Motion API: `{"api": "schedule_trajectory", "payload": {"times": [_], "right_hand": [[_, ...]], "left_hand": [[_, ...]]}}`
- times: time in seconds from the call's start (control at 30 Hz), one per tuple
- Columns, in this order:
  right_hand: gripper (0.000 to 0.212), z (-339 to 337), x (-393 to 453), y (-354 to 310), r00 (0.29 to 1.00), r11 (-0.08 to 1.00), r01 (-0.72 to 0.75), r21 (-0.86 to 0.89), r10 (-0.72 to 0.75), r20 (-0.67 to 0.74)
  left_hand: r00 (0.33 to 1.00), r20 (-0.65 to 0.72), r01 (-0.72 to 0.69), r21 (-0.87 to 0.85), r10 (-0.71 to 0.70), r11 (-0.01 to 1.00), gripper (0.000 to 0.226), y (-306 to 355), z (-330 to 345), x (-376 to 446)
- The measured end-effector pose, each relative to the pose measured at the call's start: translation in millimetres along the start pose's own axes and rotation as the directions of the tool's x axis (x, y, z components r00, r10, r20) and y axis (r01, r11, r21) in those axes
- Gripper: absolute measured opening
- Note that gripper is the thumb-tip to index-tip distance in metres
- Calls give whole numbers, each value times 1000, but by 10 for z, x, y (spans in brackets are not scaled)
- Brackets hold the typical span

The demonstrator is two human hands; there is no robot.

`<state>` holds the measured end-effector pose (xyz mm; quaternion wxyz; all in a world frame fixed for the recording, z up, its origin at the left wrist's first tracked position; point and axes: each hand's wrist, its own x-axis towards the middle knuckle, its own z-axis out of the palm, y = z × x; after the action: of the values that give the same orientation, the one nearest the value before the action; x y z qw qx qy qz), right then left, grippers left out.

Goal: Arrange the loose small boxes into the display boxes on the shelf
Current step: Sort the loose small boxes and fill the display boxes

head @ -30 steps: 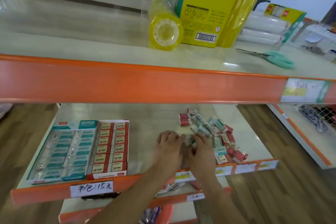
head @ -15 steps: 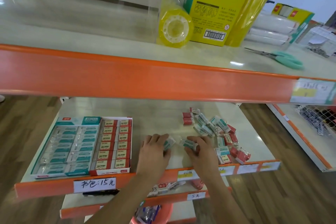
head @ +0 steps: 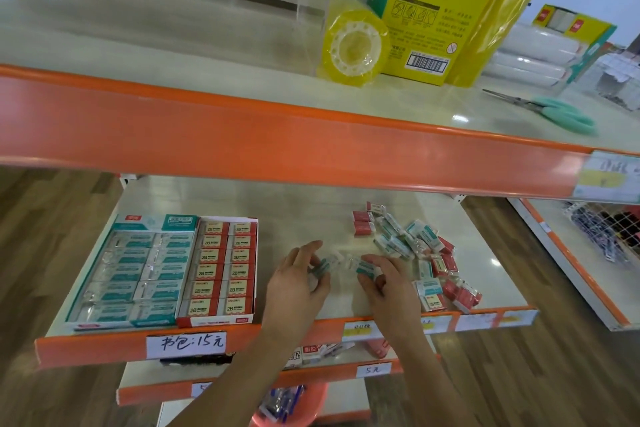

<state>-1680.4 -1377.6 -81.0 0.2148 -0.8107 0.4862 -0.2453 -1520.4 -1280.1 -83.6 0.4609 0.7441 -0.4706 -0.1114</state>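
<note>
On the shelf (head: 485,274), a teal display box (head: 135,274) and a red display box (head: 221,270) are filled with small boxes, while one teal-and-white box each is gripped by the left hand (head: 298,288) and right hand (head: 388,291) beside the loose pile (head: 422,253).

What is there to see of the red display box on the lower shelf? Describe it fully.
The red display box is an open-topped cardboard tray with red and white walls. It lies flat near the front edge of the lower shelf, its left wall against the teal display box. Two columns of small red-and-cream boxes marked 2B fill it, seven rows deep. Neither hand touches it; the left hand is just to its right.
</note>
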Motion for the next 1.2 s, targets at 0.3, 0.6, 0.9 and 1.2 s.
{"api": "schedule_trajectory", "payload": {"times": [0.3,0.6,0.9,1.2], "right_hand": [[26,6,-2,-13,1000,1000,-6,-17,6,7],[28,24,-2,9,1000,1000,-5,-29,5,6],[29,33,-17,-1,1000,998,-15,-53,14,-27],[25,46,-100,-421,989,989,147,13,-146,-31]], "left_hand": [[983,181,20,-40,-13,999,66,-41,32,14],[970,157,-227,313,185,922,54,-52,90,8],[991,90,-120,293,97,949,45,63,25,-25],[984,60,-176,269,167,947,50,195,-568,-68]]}}
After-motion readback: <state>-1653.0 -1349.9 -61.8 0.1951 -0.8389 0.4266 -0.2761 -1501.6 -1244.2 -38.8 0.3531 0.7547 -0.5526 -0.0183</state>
